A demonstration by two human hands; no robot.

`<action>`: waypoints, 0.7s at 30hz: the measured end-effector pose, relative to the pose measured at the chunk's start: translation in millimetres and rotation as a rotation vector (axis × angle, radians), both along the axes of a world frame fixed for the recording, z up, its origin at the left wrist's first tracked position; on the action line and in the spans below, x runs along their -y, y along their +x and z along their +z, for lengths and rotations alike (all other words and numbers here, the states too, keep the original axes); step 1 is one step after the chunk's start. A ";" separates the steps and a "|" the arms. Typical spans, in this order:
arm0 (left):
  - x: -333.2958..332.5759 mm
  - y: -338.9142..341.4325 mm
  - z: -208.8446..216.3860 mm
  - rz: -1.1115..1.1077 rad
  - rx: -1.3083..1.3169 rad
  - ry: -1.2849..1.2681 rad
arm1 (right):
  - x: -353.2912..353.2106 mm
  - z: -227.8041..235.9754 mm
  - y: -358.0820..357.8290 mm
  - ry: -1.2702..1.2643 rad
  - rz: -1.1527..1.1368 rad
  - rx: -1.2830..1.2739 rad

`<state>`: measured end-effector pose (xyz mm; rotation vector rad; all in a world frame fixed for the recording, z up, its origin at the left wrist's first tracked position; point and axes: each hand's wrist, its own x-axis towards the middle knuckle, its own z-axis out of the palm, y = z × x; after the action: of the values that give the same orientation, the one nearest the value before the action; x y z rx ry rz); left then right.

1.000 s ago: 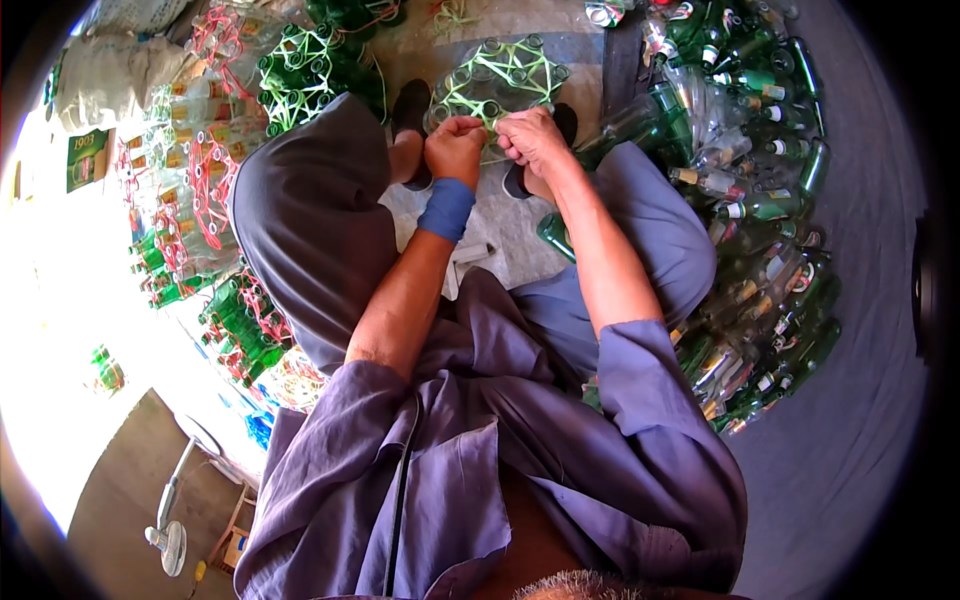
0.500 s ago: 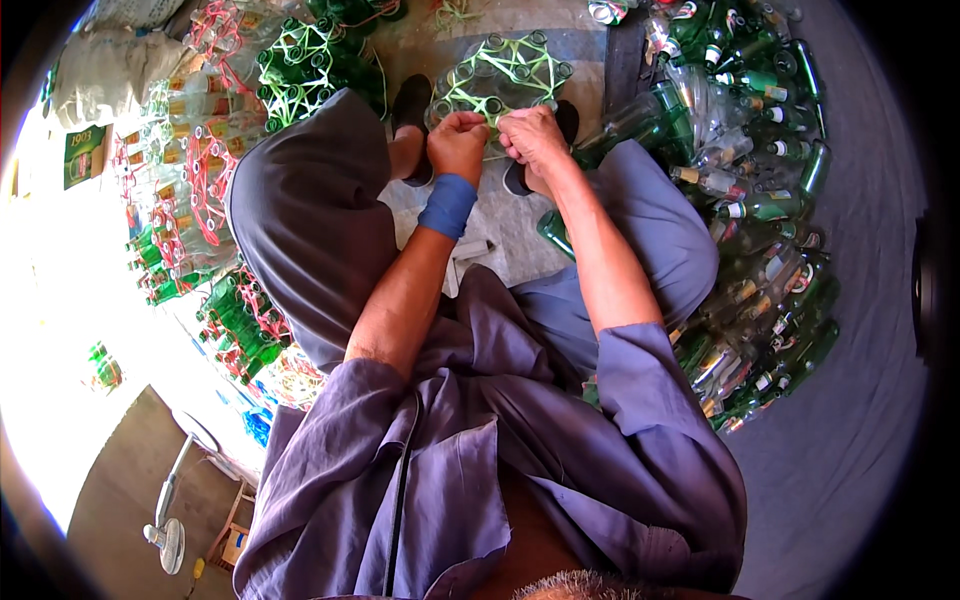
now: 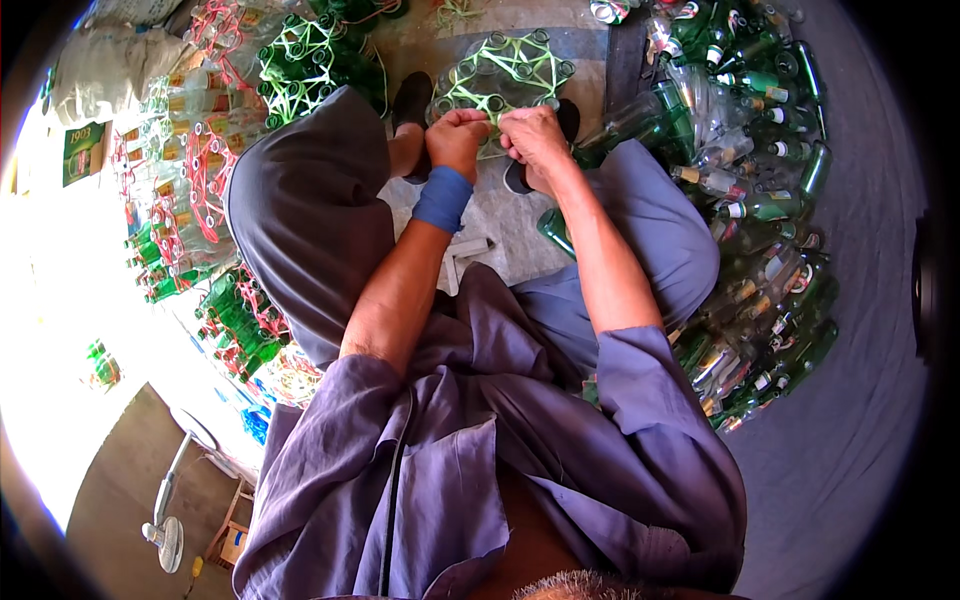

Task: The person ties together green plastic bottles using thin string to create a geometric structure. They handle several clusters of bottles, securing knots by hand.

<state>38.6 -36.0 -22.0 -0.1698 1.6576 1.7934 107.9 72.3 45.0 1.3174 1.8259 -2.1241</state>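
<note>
Head: fingers (image 3: 468, 117) on green strapping (image 3: 510, 55)

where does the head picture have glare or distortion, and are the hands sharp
Head view: glare whites out the left side, beside the red-strapped bottles; same view, fisheye bending and black corners; left hand and right hand look fairly sharp, detail between them too small to read.

wht fan (image 3: 171, 546) lower L, loose btls (image 3: 768, 205) on R, red-tied btls (image 3: 205, 175) upper L
</note>
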 end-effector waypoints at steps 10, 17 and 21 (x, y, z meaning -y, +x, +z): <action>1.5 -6.7 2.5 -0.042 0.069 0.019 | 0.8 -5.6 -2.5 0.064 0.011 0.029; -1.3 -1.7 -2.4 -0.145 -0.273 -0.273 | 4.6 -9.7 -2.4 0.013 -0.099 -0.041; -0.1 3.8 -11.8 -0.096 -0.324 -0.229 | 5.9 -18.2 -0.3 -0.005 -0.129 -0.100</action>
<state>42.4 -35.9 -33.9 0.1043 2.0622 1.6192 107.6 66.4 26.8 1.3879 1.8158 -2.2976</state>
